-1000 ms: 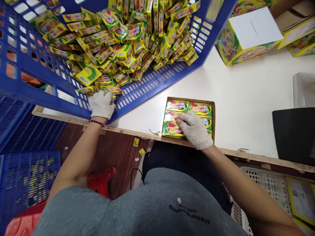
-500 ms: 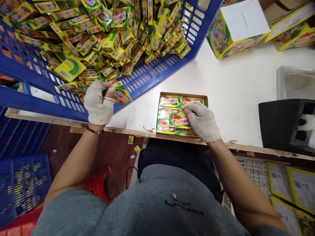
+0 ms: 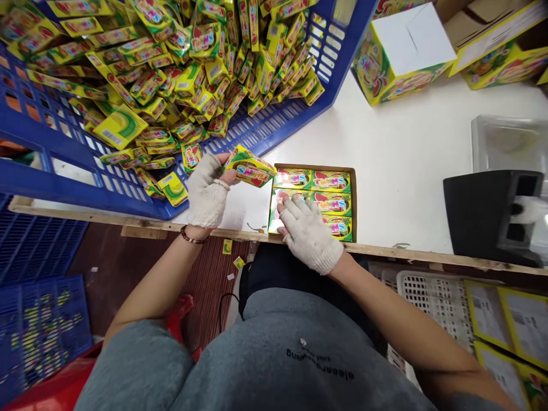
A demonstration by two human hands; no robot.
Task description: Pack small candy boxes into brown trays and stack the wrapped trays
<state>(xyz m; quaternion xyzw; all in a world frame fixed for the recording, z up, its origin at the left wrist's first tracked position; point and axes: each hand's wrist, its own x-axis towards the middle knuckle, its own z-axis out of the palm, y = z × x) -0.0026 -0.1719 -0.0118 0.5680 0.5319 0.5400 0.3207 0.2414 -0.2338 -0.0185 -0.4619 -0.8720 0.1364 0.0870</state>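
This is a small packing workshop. A big blue plastic crate (image 3: 274,123) on a long white table (image 3: 398,142) is heaped with yellow printed packets (image 3: 171,74), and a shallow cardboard tray (image 3: 314,167) just beside it holds the same packets in neat rows. Printed cartons (image 3: 402,63) lie further along the table. More blue crates (image 3: 43,331) stand on the floor at the left, with a white crate (image 3: 428,302) and printed cards (image 3: 526,325) at the right. The person wears knit work gloves (image 3: 208,191), and small scraps (image 3: 226,246) lie on the floor near a red stool (image 3: 182,311).
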